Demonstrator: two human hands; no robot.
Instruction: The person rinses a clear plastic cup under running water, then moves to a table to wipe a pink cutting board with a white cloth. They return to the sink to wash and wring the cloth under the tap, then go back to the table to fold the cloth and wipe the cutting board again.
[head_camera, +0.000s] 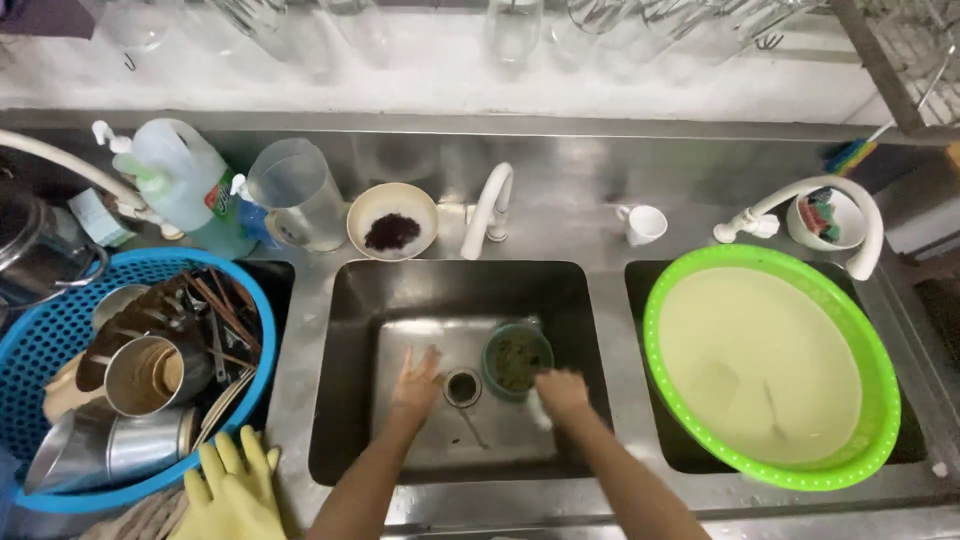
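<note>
The right hand (562, 392) was motion-blurred, its fingers (545, 378) indistinct against the green bowl (517, 360). The yellow gloves (232, 492) and blue basket (60, 290) ran off the frame's edges. The hanging glasses (512, 25) were cut off above.

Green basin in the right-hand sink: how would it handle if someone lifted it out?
The green basin looks nearly full of cloudy liquid, so probably heavy, and the liquid would likely slosh if it is tilted. Its thin plastic rim may flex under that load. It sits snug in the right-hand sink, and the wet surroundings suggest a slippery grip.
</note>
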